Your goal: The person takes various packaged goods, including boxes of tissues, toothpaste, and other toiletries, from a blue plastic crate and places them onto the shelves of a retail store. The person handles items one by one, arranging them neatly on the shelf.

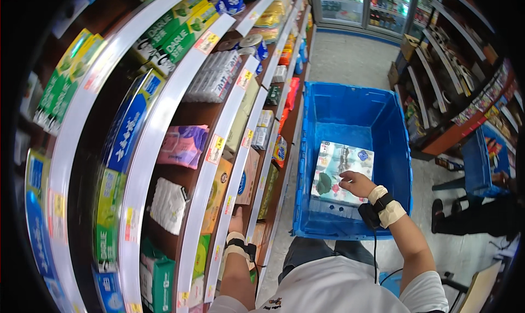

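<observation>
My right hand (356,184) rests on a flat pale pack (342,168) with a green and blue print, which lies on the bottom of a big blue plastic crate (396,149) on the floor. Its fingers lie on the pack's near edge; whether they grip it I cannot tell. My left hand (236,221) reaches into a low shelf (232,195) on the left, among brown and orange boxes (247,176). Its fingers are hidden behind the shelf rail. Both wrists wear beige straps with a black device.
A tall rack of shelves (164,99) with white price rails runs along my left, full of boxes and packs. Glass-door coolers (366,4) stand at the far end of the grey aisle. More shelves (465,77) and a second blue crate (481,160) stand right, where another person's legs (470,214) show.
</observation>
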`<state>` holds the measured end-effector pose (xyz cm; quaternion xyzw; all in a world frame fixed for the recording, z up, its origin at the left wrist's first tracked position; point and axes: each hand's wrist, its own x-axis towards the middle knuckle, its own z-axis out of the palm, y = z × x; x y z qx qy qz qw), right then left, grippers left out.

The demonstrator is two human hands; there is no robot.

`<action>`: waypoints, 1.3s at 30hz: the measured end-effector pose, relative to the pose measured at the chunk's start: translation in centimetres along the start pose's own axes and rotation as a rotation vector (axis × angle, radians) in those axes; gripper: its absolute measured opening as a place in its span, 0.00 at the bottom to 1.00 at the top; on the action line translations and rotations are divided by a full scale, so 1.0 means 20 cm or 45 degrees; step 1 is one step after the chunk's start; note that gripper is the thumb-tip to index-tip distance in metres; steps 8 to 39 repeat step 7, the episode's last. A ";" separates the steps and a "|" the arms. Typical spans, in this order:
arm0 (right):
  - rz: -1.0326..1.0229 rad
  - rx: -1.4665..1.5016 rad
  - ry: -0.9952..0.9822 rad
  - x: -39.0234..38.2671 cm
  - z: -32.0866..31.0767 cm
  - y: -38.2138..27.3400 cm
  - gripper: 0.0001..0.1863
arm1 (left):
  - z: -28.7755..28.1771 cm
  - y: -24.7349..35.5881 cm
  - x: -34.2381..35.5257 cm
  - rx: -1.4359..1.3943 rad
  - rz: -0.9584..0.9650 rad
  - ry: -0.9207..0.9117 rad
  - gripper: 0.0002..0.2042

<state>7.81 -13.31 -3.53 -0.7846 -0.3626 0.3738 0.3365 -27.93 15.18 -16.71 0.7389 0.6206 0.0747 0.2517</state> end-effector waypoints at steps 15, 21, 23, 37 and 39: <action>0.189 -0.163 0.027 -0.04 0.03 0.03 0.26 | 0.07 0.15 0.08 -0.810 0.078 -0.020 0.33; 0.189 -0.163 0.027 -0.04 0.03 0.03 0.26 | 0.07 0.15 0.08 -0.810 0.078 -0.020 0.33; 0.189 -0.163 0.027 -0.04 0.03 0.03 0.26 | 0.07 0.15 0.08 -0.810 0.078 -0.020 0.33; 0.189 -0.163 0.027 -0.04 0.03 0.03 0.26 | 0.07 0.15 0.08 -0.810 0.078 -0.020 0.33; 0.189 -0.163 0.027 -0.04 0.03 0.03 0.26 | 0.07 0.15 0.08 -0.810 0.078 -0.020 0.33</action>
